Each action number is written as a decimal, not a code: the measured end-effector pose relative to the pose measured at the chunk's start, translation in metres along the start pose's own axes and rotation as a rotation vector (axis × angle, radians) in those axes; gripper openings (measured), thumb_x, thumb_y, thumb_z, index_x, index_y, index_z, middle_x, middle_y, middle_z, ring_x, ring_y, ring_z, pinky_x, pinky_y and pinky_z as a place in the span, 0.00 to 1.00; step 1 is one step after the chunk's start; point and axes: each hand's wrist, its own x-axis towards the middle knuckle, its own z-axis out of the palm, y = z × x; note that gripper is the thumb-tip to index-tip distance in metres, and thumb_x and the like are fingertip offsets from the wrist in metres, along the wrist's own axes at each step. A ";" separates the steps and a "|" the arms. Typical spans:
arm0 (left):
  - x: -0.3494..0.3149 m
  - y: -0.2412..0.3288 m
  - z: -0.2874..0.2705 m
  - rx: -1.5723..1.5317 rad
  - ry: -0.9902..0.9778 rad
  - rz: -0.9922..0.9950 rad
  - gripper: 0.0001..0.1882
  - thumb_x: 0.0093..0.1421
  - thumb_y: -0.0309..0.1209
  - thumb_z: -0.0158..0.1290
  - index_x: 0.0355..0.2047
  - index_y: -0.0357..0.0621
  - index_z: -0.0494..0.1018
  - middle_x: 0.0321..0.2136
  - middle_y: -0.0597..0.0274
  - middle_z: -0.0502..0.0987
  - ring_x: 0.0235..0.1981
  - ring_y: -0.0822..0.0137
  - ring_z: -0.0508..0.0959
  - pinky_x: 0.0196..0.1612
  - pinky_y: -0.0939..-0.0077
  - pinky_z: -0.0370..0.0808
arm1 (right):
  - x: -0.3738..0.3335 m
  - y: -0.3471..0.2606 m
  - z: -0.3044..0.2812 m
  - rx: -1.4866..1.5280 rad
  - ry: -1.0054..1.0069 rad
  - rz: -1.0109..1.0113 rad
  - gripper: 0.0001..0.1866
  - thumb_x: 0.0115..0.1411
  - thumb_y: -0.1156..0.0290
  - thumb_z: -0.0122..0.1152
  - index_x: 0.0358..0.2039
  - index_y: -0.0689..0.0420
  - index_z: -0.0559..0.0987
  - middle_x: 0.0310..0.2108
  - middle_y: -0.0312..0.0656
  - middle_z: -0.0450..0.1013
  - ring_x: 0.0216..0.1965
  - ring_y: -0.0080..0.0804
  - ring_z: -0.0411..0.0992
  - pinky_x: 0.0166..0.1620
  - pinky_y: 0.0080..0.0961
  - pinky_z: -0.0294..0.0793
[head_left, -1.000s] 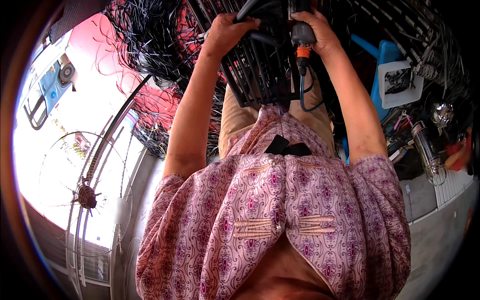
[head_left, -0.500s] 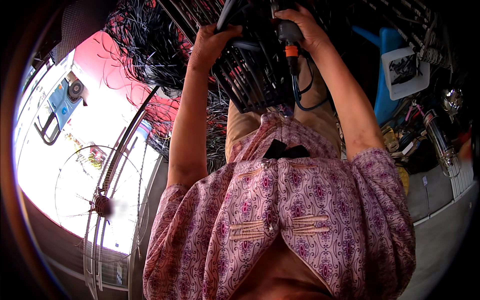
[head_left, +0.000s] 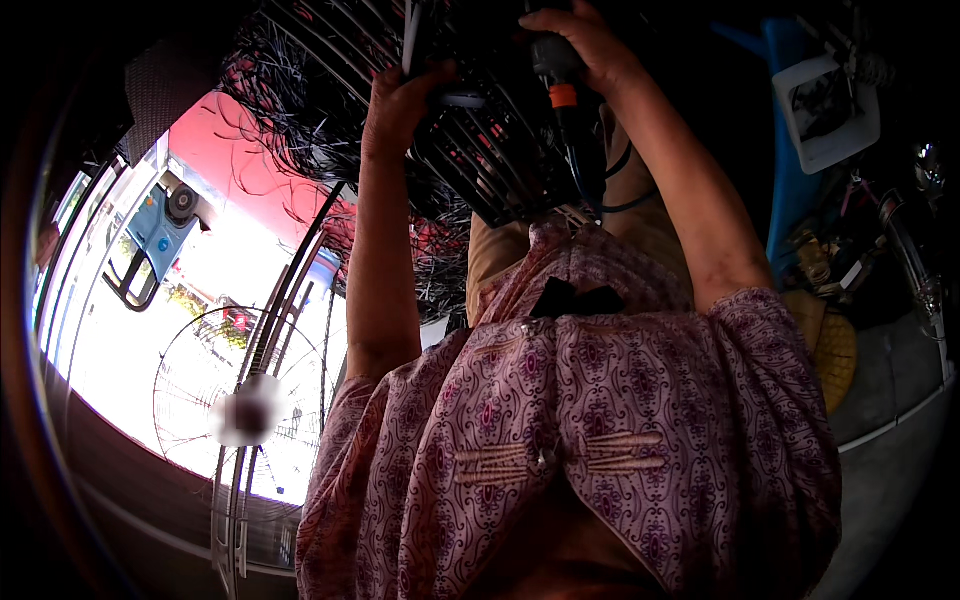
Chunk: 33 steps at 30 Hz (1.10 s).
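Note:
A dark piece woven or slatted from black strips rests over my lap at the top of the view. My left hand is closed around its left part, with a grey strip standing up beside the thumb. In my right hand is a dark corded power tool with an orange collar. Its cable loops down by my thigh. The tool's far end and the fingers beneath both things are hidden in shadow.
Loose black strips are heaped on the left beside a red surface. A fan stands at my lower left, in front of a bright opening. To my right are a blue object, a white container and cluttered tools.
The view has darkened and shifted, so the surroundings sit further right. Both hands have moved slightly left and up in view, keeping their grips; the tool moves with the right hand.

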 end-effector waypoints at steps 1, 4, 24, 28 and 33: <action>0.000 -0.002 -0.002 0.014 0.009 -0.014 0.06 0.56 0.31 0.58 0.30 0.42 0.79 0.23 0.69 0.80 0.17 0.83 0.69 0.18 0.88 0.58 | 0.000 0.000 0.001 0.008 0.000 -0.001 0.31 0.52 0.71 0.67 0.55 0.57 0.64 0.30 0.41 0.75 0.28 0.29 0.76 0.30 0.29 0.76; -0.002 0.001 -0.002 -0.008 0.001 -0.033 0.07 0.54 0.31 0.59 0.32 0.42 0.81 0.23 0.69 0.79 0.21 0.80 0.73 0.23 0.85 0.64 | 0.010 0.006 0.000 0.054 -0.066 -0.063 0.30 0.51 0.72 0.66 0.54 0.57 0.66 0.29 0.40 0.74 0.27 0.28 0.76 0.30 0.27 0.76; 0.000 -0.002 -0.004 -0.037 -0.038 -0.016 0.06 0.56 0.31 0.58 0.31 0.42 0.79 0.22 0.68 0.78 0.21 0.79 0.75 0.20 0.87 0.66 | 0.006 0.002 0.005 -0.017 -0.046 -0.043 0.27 0.50 0.71 0.67 0.51 0.57 0.69 0.30 0.39 0.74 0.29 0.29 0.75 0.32 0.26 0.77; -0.001 -0.002 -0.004 -0.038 -0.034 -0.045 0.09 0.55 0.32 0.60 0.32 0.39 0.80 0.23 0.68 0.79 0.23 0.78 0.75 0.26 0.84 0.69 | 0.008 0.003 0.001 -0.048 -0.088 -0.066 0.25 0.50 0.72 0.66 0.49 0.58 0.70 0.30 0.39 0.75 0.30 0.29 0.75 0.33 0.26 0.77; 0.002 -0.005 -0.004 -0.073 -0.034 -0.037 0.06 0.55 0.30 0.60 0.31 0.42 0.79 0.24 0.66 0.79 0.21 0.76 0.77 0.22 0.85 0.71 | 0.006 0.004 0.003 -0.055 -0.076 -0.059 0.24 0.50 0.72 0.66 0.48 0.58 0.71 0.29 0.39 0.75 0.30 0.29 0.75 0.34 0.26 0.77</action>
